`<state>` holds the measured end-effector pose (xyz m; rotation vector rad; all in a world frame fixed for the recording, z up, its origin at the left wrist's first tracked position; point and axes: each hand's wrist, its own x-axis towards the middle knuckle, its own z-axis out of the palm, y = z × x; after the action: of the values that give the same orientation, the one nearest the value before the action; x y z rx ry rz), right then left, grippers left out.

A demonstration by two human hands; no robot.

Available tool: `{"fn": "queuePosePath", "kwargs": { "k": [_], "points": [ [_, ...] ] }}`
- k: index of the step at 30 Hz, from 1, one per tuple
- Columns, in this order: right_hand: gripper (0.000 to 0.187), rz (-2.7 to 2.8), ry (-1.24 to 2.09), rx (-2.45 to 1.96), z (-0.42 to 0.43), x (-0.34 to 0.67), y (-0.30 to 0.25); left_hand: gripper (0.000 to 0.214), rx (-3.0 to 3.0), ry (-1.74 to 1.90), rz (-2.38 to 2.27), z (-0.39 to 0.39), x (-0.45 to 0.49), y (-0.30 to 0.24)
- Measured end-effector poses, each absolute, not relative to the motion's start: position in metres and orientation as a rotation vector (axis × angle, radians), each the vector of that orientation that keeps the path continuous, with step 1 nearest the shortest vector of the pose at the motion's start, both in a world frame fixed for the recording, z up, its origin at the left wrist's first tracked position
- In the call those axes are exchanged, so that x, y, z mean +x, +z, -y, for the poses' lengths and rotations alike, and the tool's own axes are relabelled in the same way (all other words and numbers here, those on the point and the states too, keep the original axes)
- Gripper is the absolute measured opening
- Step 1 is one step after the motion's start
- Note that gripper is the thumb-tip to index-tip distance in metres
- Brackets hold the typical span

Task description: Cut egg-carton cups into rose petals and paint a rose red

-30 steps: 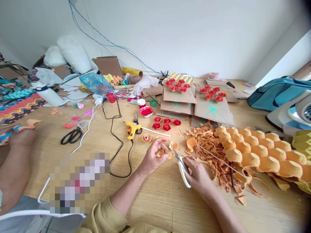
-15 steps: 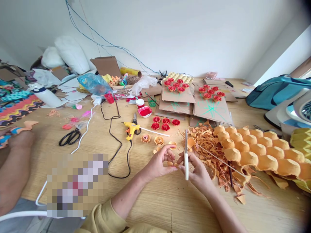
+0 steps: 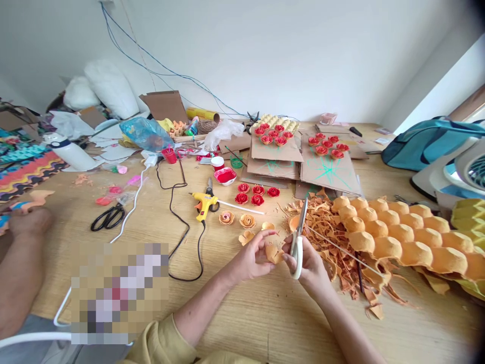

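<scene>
My left hand [image 3: 251, 257] grips a small orange egg-carton cup [image 3: 273, 253] between thumb and fingers. In my right hand [image 3: 312, 268] is a pair of white-handled scissors [image 3: 299, 242], blades pointing up and away from me. The right thumb lies close to the cup's edge; I cannot tell if it touches. Just beyond my hands lie cut orange petal cups [image 3: 246, 237] and two rolled orange paper flowers [image 3: 248, 220]. Past those sit several red painted flowers [image 3: 257, 190]. A heap of orange scraps [image 3: 333, 242] is right of my right hand.
Orange egg trays [image 3: 401, 227] fill the right side. A yellow glue gun [image 3: 204, 205] with a black cord lies left of centre, near black scissors [image 3: 108, 217]. Red paint stands in a dish [image 3: 225, 176]. Red flowers rest on cardboard [image 3: 329, 174]. Another person's arm [image 3: 22, 268] is at far left.
The orange cup has turned and now shows more of its face in my left hand. The scissors have tilted to the right, with their blades and handle more visible.
</scene>
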<state>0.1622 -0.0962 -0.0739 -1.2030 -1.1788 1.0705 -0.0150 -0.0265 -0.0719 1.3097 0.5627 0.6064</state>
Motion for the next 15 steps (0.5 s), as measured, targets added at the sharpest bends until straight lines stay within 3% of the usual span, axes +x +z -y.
{"fn": "queuePosePath", "kwargs": {
  "k": [15],
  "points": [
    [0.020,1.169,0.896,-1.191,0.098,0.148,-0.080,0.067,0.760,0.766,-0.480,0.039,-0.001,-0.073]
  ]
}}
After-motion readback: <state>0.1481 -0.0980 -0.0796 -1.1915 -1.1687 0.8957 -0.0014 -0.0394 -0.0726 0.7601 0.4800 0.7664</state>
